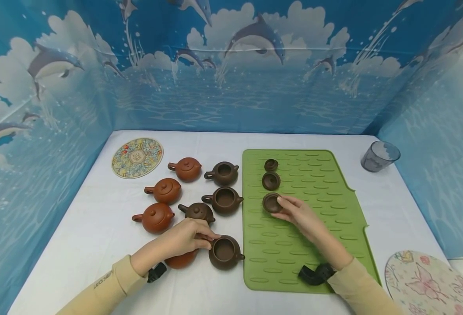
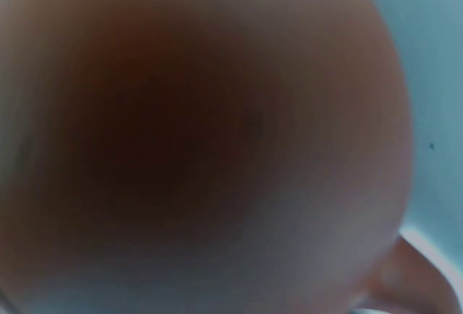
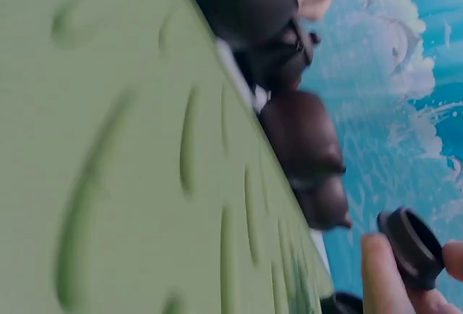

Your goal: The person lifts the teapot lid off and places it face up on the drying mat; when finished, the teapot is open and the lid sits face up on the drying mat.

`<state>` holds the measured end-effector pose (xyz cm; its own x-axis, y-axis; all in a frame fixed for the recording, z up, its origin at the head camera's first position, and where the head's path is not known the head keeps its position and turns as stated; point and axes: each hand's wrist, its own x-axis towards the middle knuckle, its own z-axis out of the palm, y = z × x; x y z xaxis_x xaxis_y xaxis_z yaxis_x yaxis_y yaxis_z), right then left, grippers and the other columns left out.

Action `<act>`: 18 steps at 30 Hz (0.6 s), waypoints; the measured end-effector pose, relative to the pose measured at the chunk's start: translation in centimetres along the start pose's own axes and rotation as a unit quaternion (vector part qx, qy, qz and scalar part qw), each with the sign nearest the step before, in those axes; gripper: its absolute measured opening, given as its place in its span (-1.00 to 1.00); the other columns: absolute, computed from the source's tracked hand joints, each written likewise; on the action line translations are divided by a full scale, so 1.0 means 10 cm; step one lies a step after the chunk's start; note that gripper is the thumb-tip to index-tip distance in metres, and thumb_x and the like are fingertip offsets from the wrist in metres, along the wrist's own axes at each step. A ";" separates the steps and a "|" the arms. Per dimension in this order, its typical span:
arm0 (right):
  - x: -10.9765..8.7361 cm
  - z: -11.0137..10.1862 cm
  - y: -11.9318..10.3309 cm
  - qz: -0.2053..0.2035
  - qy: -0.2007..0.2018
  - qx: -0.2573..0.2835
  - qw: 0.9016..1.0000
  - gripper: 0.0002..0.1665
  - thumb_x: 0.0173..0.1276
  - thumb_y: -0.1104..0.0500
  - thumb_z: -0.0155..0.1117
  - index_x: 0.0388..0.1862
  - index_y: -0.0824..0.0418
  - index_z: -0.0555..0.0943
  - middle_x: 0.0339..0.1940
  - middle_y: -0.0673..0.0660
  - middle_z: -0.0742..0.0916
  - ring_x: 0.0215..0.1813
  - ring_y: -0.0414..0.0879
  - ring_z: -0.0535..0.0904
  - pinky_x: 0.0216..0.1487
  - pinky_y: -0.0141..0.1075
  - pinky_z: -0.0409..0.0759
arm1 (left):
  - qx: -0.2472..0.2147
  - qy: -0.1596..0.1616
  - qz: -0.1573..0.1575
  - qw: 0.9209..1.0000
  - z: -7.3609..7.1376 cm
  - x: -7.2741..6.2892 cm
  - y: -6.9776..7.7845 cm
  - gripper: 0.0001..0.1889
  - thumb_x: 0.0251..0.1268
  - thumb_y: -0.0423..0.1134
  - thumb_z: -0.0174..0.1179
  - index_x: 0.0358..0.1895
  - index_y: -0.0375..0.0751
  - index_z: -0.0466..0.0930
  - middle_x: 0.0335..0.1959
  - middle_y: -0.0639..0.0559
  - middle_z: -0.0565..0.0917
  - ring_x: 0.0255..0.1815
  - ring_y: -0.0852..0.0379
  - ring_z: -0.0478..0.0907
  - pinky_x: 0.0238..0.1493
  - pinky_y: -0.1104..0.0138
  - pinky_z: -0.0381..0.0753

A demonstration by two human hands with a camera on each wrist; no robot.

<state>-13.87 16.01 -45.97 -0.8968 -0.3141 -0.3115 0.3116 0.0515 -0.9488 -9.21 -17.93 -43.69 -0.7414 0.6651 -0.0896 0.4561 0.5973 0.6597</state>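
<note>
Starting at the far left of the white table (image 1: 97,227): a round patterned coaster (image 1: 137,157), then three orange-brown lidded teapots (image 1: 164,190) in a slanting row. Nearer, left hand (image 1: 184,238) curled around the rim of the open dark brown teapot (image 1: 224,252), fingers on its left edge, palm over another orange-brown pot (image 1: 181,260) that is largely hidden beneath. Left wrist view filled by a blurred reddish-brown curve, too close to read. Just behind the hand, a lidded dark teapot (image 1: 197,211); beyond it two more open dark teapots (image 1: 224,200) in a column. Next, on the green ribbed mat (image 1: 314,183), three dark lids upside down in a line: two far lids (image 1: 271,173) lying free, the nearest lid (image 1: 272,203) pinched at its right edge by the right hand (image 1: 300,214), thumb and fingertips closed on the rim, lid at or just above the mat; contact unclear. Further right, a grey tumbler (image 1: 380,155) tilted near the back corner and a butterfly-printed round mat (image 1: 432,284) at the front right edge.
</note>
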 end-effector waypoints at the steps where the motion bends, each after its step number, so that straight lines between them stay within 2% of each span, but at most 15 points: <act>1: 0.01 -0.02 0.00 0.001 0.018 -0.015 1.000 -0.31 0.55 0.00 0.08 0.41 0.47 0.27 0.12 0.19 0.63 -0.08 -0.32 0.67 0.15 -0.33 0.62 | 0.000 0.000 0.000 1.000 0.00 0.00 0.00 -0.74 0.18 -0.24 0.38 -0.04 -0.08 0.77 -0.30 0.20 0.68 -0.30 0.43 0.48 -0.22 0.50 0.55; 5: 0.03 -0.08 -0.01 -0.002 0.073 -0.080 0.994 -0.34 0.52 -0.01 0.13 0.39 0.41 0.36 0.25 0.37 0.58 -0.09 -0.38 0.67 0.13 -0.34 0.63 | -0.003 0.001 0.000 1.000 0.01 0.00 -0.01 -0.74 0.18 -0.24 0.38 -0.04 -0.08 0.77 -0.31 0.21 0.68 -0.30 0.43 0.48 -0.22 0.50 0.55; 7: 0.03 -0.10 0.00 -0.004 0.087 -0.118 0.989 -0.35 0.51 -0.02 0.15 0.37 0.41 0.40 0.28 0.40 0.56 -0.04 -0.27 0.70 0.11 -0.33 0.64 | -0.002 0.001 0.001 1.000 0.01 0.01 -0.01 -0.74 0.18 -0.24 0.38 -0.04 -0.07 0.77 -0.31 0.21 0.67 -0.29 0.43 0.49 -0.21 0.50 0.55; 12: 0.06 -0.11 0.05 -0.011 0.096 -0.204 0.974 -0.37 0.46 -0.07 0.21 0.30 0.35 0.50 0.29 0.38 0.57 0.15 0.13 0.66 0.11 -0.17 0.66 | -0.001 0.001 0.005 1.000 0.01 0.01 -0.02 -0.74 0.18 -0.24 0.38 -0.04 -0.08 0.77 -0.31 0.21 0.67 -0.30 0.43 0.48 -0.20 0.50 0.55; 18: 0.08 -0.10 0.10 -0.028 0.101 -0.242 0.965 -0.45 0.42 -0.06 0.27 0.21 0.28 0.60 0.17 0.32 0.67 0.09 0.12 0.69 0.06 -0.12 0.68 | -0.002 0.002 0.005 1.000 0.01 0.00 -0.02 -0.74 0.18 -0.25 0.38 -0.04 -0.08 0.77 -0.29 0.20 0.68 -0.26 0.42 0.52 -0.19 0.49 0.57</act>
<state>-14.62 16.77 -47.21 -0.9664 -0.1399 -0.2155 0.1212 0.4916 -0.8623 -9.27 -17.99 -43.92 -0.7385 0.6694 -0.0810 0.4613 0.5892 0.6634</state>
